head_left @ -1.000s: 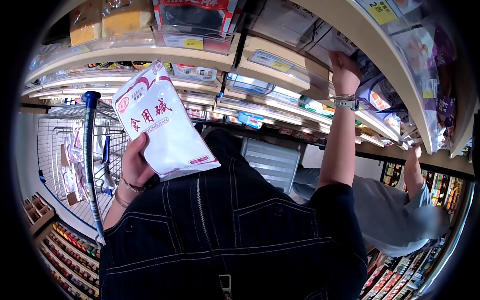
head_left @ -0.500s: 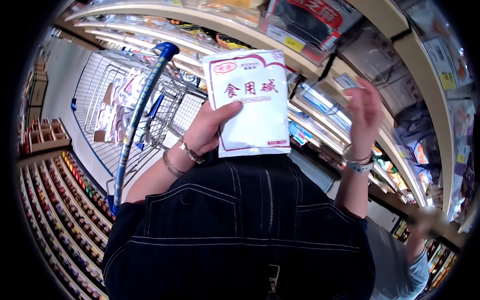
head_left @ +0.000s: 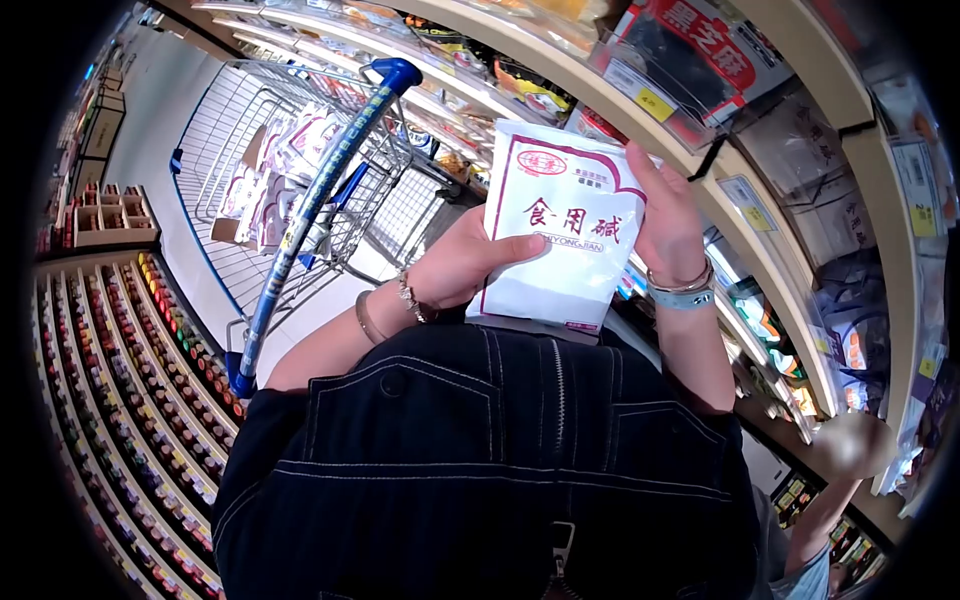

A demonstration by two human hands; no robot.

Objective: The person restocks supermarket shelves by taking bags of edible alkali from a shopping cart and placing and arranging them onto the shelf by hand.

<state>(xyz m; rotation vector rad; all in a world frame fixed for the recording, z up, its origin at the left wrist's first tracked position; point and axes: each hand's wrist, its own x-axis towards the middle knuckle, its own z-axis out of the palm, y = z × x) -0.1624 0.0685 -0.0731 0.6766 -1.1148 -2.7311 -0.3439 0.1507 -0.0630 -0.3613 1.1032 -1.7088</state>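
The person is holding a white packet (head_left: 560,285) in front of the chest, just above a dark jacket (head_left: 420,420) with pale stitching and a zip. The packet is facing up toward the head camera, showing red characters, a red oval mark near one top corner and a dark red border. The left hand (head_left: 465,262) is grasping the packet by its left side; its thumb is lying across the front, just below the characters, and its other fingers are going out of sight behind. The right hand (head_left: 668,215) is grasping the upper right side of the packet, its fingers lying along the edge by the top corner.

Left of the hands, a shopping cart (head_left: 215,165) is standing with its patterned handle bar (head_left: 318,200) slanting across the view. Inside it, several white and dark red packets (head_left: 300,145) are lying in and around a brown carton (head_left: 228,230). At the lower left, curved rows of small containers (head_left: 120,400) are filling a rack, and a divided wooden box (head_left: 112,222) is sitting at its far end.

Beyond the packet and along the right, shelves (head_left: 800,160) are holding bagged goods, among them a dark bag (head_left: 690,60) with a red label, and yellow-and-white price tags (head_left: 640,92) are lining their edges. At the lower right, another person's bare arm (head_left: 825,515) is reaching up toward the shelves.
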